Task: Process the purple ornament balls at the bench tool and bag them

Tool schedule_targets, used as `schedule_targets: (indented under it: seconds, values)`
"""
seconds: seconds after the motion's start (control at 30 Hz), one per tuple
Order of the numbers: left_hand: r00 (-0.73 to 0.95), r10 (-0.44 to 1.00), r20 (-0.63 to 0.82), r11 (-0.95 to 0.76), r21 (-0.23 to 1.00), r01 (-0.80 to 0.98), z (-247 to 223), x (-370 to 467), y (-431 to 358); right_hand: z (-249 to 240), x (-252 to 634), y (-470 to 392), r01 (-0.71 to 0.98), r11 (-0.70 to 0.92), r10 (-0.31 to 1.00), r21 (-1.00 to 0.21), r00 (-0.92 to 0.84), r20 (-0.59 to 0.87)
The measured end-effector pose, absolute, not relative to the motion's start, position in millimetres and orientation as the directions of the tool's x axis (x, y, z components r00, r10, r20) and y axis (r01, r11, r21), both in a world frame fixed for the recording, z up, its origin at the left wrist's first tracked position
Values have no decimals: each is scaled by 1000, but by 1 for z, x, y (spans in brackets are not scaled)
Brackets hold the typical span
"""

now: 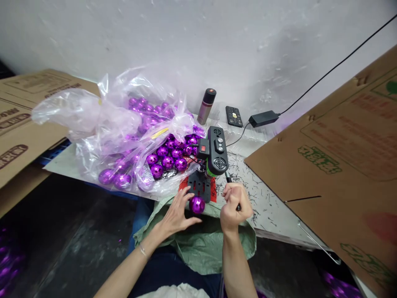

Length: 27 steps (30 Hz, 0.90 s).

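My left hand (178, 214) is open, thumb and fingers spread, at the front edge of the table. Just right of its fingers is a shiny purple mirror ball (197, 205), above the mouth of a green sack (198, 248) on my lap; whether a fingertip touches it I cannot tell. My right hand (236, 206) is wrapped round the black-gripped lever handle (228, 179) of a small bench press (217, 151). The press has a dark slotted base plate (200, 186) lying on something red.
Clear plastic bags (118, 120) full of purple mirror balls (168, 162) lie left of the press. Behind stand a spray can (207, 106), a phone (233, 116) and a power adapter (263, 119). Cardboard boxes flank both sides (341, 165). Thin black scraps (260, 190) litter the table.
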<state>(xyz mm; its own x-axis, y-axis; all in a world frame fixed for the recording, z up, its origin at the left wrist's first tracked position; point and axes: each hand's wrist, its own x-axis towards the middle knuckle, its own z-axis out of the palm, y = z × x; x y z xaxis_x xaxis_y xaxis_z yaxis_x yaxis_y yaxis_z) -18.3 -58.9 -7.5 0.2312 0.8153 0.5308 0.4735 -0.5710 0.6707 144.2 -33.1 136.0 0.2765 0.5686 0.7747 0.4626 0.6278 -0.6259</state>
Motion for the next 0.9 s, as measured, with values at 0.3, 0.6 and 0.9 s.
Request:
schedule_targets:
  seconds: [0.3,0.6,0.9]
  values:
    - [-3,895,447,-265,536,802,36,-43,60,124,148,-37,499,652,557,-571,195,807]
    - [-138,950,279,-148,795,588,45,-51,60,141,147,-33,475,600,607,-644,255,753]
    - [-64,991,113,-106,988,110,10,-13,-22,156,142,-27,486,585,594,-649,288,751]
